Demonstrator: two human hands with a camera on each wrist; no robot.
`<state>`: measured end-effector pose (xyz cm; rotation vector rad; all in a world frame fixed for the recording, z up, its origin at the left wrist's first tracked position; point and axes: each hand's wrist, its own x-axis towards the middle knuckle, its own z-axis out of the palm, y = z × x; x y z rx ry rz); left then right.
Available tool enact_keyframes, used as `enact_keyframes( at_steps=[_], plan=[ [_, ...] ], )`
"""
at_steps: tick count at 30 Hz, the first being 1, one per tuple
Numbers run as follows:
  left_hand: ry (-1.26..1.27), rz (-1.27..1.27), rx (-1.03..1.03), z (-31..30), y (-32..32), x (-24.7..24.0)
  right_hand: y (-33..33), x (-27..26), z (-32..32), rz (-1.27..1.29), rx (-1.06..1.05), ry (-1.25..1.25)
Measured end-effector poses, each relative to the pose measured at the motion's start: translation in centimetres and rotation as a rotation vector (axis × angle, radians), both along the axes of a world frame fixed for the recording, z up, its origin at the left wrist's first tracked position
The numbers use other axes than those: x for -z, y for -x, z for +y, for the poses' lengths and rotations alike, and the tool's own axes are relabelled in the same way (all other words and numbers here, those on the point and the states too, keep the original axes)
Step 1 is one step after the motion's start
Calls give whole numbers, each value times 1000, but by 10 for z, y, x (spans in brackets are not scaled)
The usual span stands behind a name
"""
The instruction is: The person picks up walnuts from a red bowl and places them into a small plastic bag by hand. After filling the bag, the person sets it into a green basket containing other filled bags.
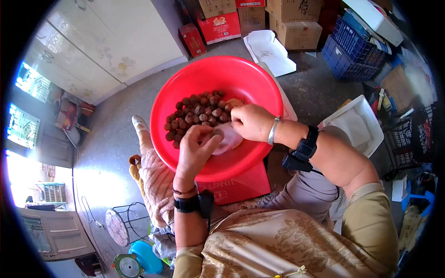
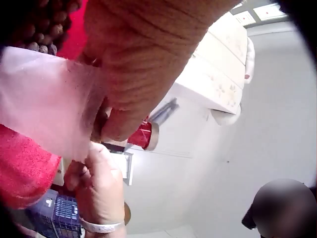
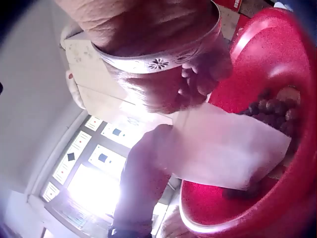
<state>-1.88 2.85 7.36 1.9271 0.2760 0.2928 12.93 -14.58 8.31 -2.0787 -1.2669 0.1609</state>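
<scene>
Fingers of the left hand and right hand pinch a translucent film over the red basin. Brown balls inside the basin are partly hidden; right fingertips are hard to make out.

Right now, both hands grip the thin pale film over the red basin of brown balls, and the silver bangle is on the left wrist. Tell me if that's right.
Not quite: the silver bangle is on the right wrist, as the head view shows. The left hand and right hand do grip the thin pale film over the red basin of brown balls.
</scene>
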Motion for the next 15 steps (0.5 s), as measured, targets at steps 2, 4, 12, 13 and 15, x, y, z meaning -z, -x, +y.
enact_keyframes(
  at_steps=[2,4,12,13,15],
  plan=[
    [-171,55,-16,5,-5,24,-3,21,-2,-46,-46,285],
    [-162,31,-45,-1,-4,27,-1,32,1,-69,-22,385],
    [-218,-11,19,1,1,16,2,16,2,4,20,328],
    [-219,-10,19,1,1,17,1,13,3,1,0,324],
    [-156,13,7,1,1,22,1,13,3,-2,-21,319]
  ],
)
